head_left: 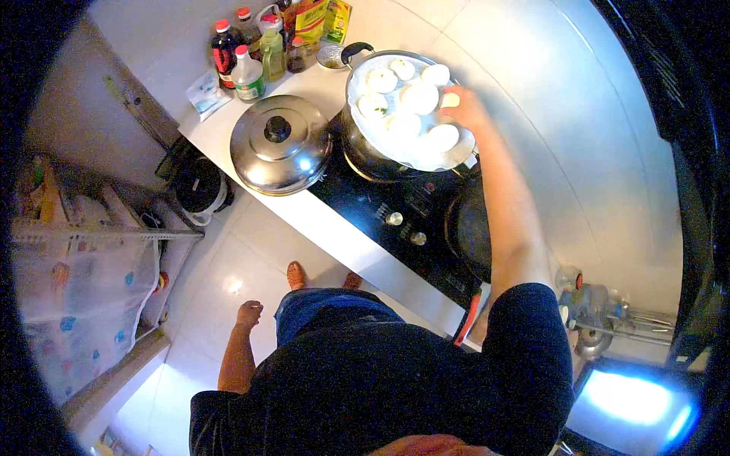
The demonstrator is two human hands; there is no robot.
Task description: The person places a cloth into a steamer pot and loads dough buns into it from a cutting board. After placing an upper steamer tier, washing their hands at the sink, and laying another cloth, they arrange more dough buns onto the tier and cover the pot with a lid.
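My right hand (468, 114) reaches over the right side of a steamer pot (351, 129) and grips a pale bun (450, 99) between thumb and fingers. Several round white buns (419, 98) lie on the white liner (414, 157) inside the steamer; glare washes out some of them. Low at my side hangs my left hand (249, 313), its fingers loosely curled, away from the counter and with nothing visible in it.
A domed metal lid (281, 144) rests on the counter left of the black stove (388, 209). Several sauce bottles (247, 74) stand behind it. A dark pan (469, 228) with a red-edged handle (470, 315) sits on the right burner. A black bin (199, 186) stands left.
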